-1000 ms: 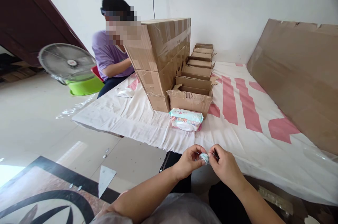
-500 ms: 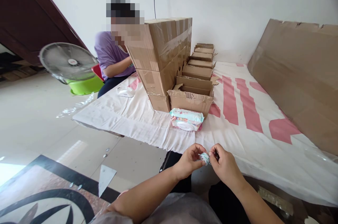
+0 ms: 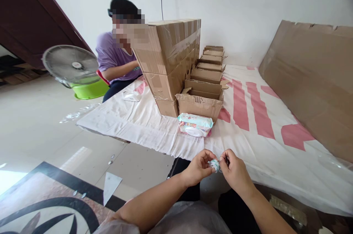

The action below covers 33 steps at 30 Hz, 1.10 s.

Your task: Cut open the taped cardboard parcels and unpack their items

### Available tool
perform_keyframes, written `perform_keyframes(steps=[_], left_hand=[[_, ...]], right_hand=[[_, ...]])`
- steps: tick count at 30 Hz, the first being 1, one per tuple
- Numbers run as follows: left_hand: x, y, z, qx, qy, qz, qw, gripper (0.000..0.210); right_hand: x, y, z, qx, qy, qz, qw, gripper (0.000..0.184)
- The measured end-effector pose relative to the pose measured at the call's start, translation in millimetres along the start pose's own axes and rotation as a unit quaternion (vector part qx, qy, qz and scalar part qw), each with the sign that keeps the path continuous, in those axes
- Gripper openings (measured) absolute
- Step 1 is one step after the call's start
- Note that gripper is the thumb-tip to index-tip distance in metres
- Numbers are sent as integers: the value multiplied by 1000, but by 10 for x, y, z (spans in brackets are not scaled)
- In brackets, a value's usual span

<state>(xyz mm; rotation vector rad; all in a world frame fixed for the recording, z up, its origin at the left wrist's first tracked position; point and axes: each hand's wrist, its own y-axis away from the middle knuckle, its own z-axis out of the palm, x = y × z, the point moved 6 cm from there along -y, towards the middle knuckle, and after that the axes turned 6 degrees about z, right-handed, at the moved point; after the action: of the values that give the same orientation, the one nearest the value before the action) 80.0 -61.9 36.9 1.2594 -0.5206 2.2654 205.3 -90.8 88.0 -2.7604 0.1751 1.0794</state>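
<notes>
Above my lap, close to the table's near edge, my left hand pinches a small white-and-teal roll between thumb and fingers. It looks like a small roll of tape, though its exact kind is unclear. Right beside it, my right hand is closed, with thumb and forefinger pinched at the roll's right side. A small dark object shows among the right fingers; it is too small to name. Beyond the hands, a pack of wet wipes lies on the cloth-covered table.
Taped cardboard boxes are stacked high behind the wipes. Several open boxes line their right side. A large cardboard sheet leans at right. Across the table sits another person, near a fan and a green basin.
My hands stay almost in place, with the roll turned slightly in the left fingers. The other person's head and body have shifted a little to the left.
</notes>
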Motion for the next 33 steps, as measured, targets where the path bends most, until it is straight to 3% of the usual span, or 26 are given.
perform_keyframes(steps=[13, 23, 33], left_hand=[[49, 8, 4, -18, -56, 3, 998, 41], [-1, 30, -31, -29, -26, -21, 999, 46], [2, 40, 21, -62, 19, -30, 997, 45]], right_hand=[[35, -6, 17, 9, -7, 26, 1000, 15], [37, -18, -24, 39, -3, 18, 999, 14], [64, -52, -33, 31, -2, 36, 999, 14]])
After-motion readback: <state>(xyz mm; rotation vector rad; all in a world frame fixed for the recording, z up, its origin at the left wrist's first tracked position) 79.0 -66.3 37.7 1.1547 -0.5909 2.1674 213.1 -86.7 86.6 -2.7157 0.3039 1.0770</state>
